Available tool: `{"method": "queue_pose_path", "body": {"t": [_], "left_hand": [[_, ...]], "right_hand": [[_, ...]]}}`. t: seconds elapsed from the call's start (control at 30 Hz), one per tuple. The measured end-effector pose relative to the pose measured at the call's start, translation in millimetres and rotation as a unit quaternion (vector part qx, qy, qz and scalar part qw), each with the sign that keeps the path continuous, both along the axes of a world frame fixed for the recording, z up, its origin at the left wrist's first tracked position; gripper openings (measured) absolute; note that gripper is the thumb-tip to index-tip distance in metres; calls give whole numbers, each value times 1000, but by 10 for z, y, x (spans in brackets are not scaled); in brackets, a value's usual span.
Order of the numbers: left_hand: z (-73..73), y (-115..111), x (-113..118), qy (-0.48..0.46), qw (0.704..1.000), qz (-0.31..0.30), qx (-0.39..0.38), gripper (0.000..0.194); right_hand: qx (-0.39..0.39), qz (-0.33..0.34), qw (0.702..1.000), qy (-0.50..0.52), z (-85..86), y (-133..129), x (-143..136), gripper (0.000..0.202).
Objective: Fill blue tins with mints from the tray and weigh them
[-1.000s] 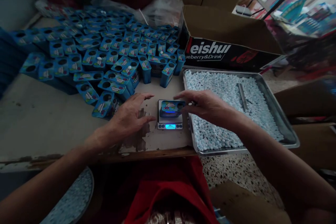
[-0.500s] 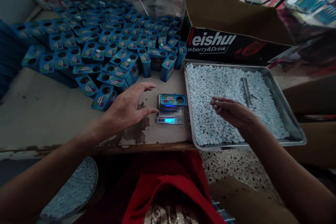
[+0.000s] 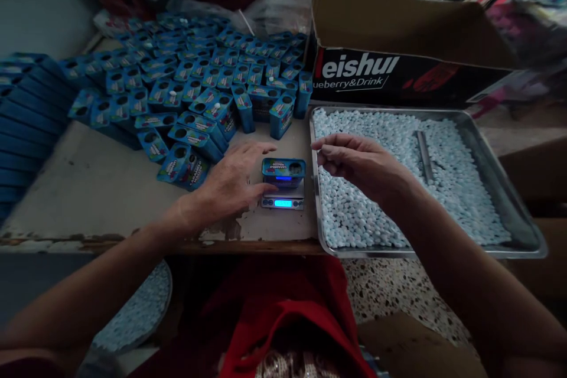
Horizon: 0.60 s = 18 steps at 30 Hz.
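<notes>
A blue candy box (image 3: 283, 166) with a round hole in its top stands on a small digital scale (image 3: 282, 203) whose display glows blue. Just left of it is my left hand (image 3: 233, 180), thumb and fingers spread apart near the box's side. My right hand (image 3: 358, 162) hovers over the left edge of the metal tray, its fingertips pinched together. Candies showed in that pinch a moment ago; now the fingers mostly hide them. Pale blue and white candies (image 3: 358, 212) fill most of the tray (image 3: 529, 242).
Many blue boxes (image 3: 195, 121) crowd the table's back left, some with a candy on top. Another stack (image 3: 26, 124) lies far left. Behind the tray stands an open carton (image 3: 411, 80). A metal strip (image 3: 424, 156) lies on the candies. Below left sits a round container of candies (image 3: 137, 307).
My right hand has moved left and up from over the candies to the tray's left edge, still pinched. My left hand has come closer to the box on the scale.
</notes>
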<state>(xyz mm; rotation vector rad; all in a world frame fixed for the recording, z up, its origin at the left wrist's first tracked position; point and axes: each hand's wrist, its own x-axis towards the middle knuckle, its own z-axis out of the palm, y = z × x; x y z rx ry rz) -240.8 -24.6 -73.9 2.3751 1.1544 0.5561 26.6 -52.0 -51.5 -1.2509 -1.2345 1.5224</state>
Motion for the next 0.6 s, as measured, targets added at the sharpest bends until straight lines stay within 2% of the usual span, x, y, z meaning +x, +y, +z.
{"method": "queue_pose_path", "body": {"t": [0.1,0.2,0.27,0.3,0.37,0.43,0.5,0.6], "left_hand": [[-84,12,147,0,1000,-14,13,58],[-108,-3,304,9,998,-69,13,40],[-60,-51,312,20,995,-92,20,36],[-16,-82,266,22,995,-97,23,37],[109,-126,57,6,996,-80,32,37],[276,-87,-293,-24,998,-28,54,33],[491,76,-739,-36,991,55,114,33],[906,547,-1482,27,955,179,235,44]], "right_hand": [[16,7,1000,15,47,89,-96,22],[51,-36,998,-8,39,195,-33,23],[108,-62,984,-127,-13,264,111,23],[146,-75,962,-219,-53,298,192,21],[222,-94,880,-409,-149,377,309,15],[282,-79,803,-519,-252,510,307,19],[331,-42,768,-546,-343,722,179,34],[372,4,743,-557,-439,1113,-91,41]]}}
